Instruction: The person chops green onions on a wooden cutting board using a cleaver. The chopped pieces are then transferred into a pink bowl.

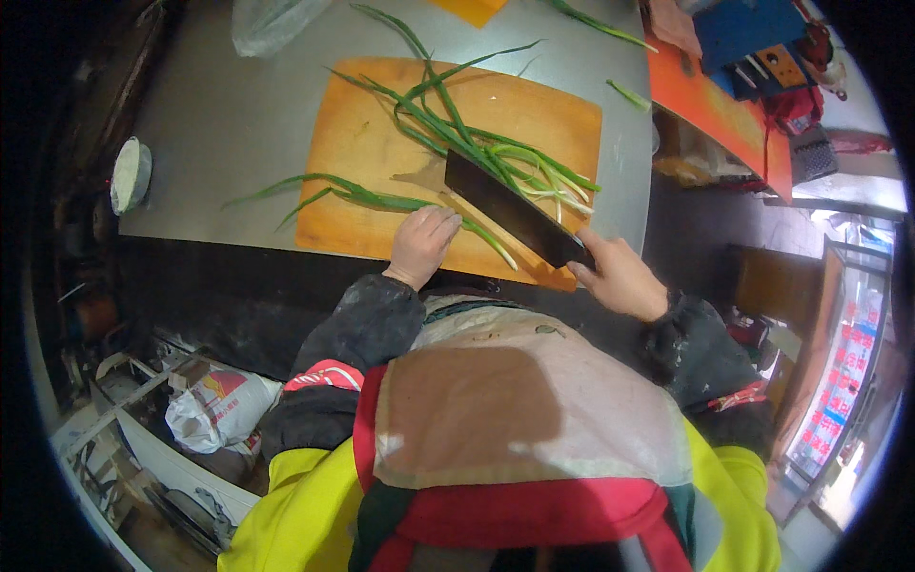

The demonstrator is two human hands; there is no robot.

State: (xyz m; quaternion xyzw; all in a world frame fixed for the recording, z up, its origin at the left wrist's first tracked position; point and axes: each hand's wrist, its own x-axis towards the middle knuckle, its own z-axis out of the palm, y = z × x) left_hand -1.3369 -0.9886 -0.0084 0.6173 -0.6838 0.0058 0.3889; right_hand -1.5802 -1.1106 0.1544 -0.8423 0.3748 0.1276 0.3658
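My right hand grips a dark-bladed cleaver by its handle. The blade slants up and left over the wooden cutting board. With curled fingers, my left hand holds a single scallion down near the board's front edge. Its green leaves reach past the board's left side, and its pale root end points toward me. Behind the cleaver lies a loose bunch of scallions, white ends to the right; the blade hides part of it.
The board rests on a metal table. At the table's left edge stands a bowl of pale contents. A clear plastic bag lies at the back. Scallion pieces lie right of the board, near an orange-topped table.
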